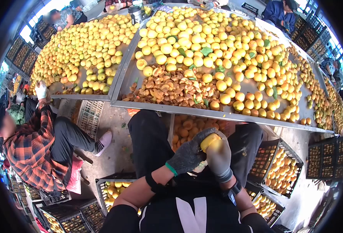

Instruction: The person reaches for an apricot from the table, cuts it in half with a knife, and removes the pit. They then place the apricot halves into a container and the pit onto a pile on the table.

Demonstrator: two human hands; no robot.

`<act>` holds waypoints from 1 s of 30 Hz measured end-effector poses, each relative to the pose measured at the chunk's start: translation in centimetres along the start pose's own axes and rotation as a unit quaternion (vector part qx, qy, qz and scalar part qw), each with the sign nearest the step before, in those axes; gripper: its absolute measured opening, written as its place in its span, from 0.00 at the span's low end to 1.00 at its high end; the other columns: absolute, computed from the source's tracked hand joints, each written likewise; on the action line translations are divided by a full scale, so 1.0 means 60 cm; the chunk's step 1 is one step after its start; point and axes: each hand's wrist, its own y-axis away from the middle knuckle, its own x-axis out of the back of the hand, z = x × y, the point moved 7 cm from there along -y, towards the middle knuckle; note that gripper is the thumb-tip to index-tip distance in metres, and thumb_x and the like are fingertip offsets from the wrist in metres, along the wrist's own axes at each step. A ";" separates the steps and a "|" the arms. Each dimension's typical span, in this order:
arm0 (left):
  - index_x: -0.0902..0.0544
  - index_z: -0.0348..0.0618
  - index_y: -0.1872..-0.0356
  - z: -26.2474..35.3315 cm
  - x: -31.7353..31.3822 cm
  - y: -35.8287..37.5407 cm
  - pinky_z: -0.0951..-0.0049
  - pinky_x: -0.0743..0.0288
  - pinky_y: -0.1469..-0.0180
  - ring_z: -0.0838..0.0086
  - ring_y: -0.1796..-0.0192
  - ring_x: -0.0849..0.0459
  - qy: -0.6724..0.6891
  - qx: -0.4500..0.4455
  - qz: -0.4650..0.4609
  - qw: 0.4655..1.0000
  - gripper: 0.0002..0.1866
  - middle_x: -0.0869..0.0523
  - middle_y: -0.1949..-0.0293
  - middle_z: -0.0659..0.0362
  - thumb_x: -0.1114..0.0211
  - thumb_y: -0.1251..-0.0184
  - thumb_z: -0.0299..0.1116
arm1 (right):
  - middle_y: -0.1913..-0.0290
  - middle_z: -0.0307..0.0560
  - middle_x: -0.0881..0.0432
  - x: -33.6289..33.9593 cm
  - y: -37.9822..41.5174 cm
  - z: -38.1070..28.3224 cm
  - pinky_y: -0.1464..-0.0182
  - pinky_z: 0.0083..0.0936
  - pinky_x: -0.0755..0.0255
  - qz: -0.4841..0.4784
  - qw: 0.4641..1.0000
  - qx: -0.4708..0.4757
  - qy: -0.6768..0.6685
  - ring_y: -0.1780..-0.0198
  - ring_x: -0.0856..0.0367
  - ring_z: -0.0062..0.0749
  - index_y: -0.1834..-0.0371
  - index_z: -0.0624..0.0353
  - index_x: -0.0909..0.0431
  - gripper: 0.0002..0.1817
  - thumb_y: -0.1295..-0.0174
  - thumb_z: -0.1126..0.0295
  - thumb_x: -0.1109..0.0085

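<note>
Close together above my lap, both gloved hands are closed around a yellow apricot (209, 141). My left hand (186, 154), in a dark grey glove with a green cuff, curls its fingers behind and over the fruit. In a lighter grey glove, my right hand (219, 162) presses against the fruit's near side; its fingertips are partly blurred. A crate of apricots (185, 130) sits between my knees, below the table edge. On the metal table (202, 110) in front lies a heap of split, brownish-orange apricot pieces (171, 88).
Whole apricots (202, 37) cover much of the tabletop, with a metal divider (127, 58) to the left. Black crates of fruit (282, 167) stand to my right and behind. A co-worker in a plaid shirt (33, 149) sits at left; others sit across.
</note>
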 end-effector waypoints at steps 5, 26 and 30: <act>0.49 0.45 0.26 -0.042 -0.019 -0.022 0.60 0.25 0.41 0.49 0.42 0.20 0.095 0.053 -0.047 0.993 0.44 0.22 0.43 0.41 0.35 0.41 0.28 | 0.50 0.44 0.24 0.024 -0.021 0.031 0.48 0.25 0.26 0.054 0.996 -0.067 -0.003 0.50 0.23 0.27 0.40 0.62 0.36 0.25 0.34 0.62 0.41; 0.58 0.45 0.24 -0.068 -0.003 0.017 0.60 0.21 0.54 0.53 0.59 0.14 -0.038 0.242 -0.162 0.956 0.51 0.18 0.49 0.41 0.31 0.41 0.33 | 0.51 0.47 0.23 0.032 -0.012 0.039 0.47 0.22 0.27 0.009 0.973 -0.098 0.208 0.51 0.23 0.25 0.41 0.65 0.34 0.22 0.33 0.65 0.41; 0.58 0.45 0.24 -0.084 -0.018 0.017 0.57 0.21 0.52 0.50 0.55 0.15 -0.093 0.203 -0.132 0.966 0.51 0.19 0.48 0.40 0.30 0.41 0.34 | 0.51 0.46 0.24 0.030 -0.005 0.040 0.47 0.22 0.27 0.051 0.981 -0.155 0.101 0.52 0.23 0.24 0.41 0.65 0.34 0.25 0.36 0.67 0.37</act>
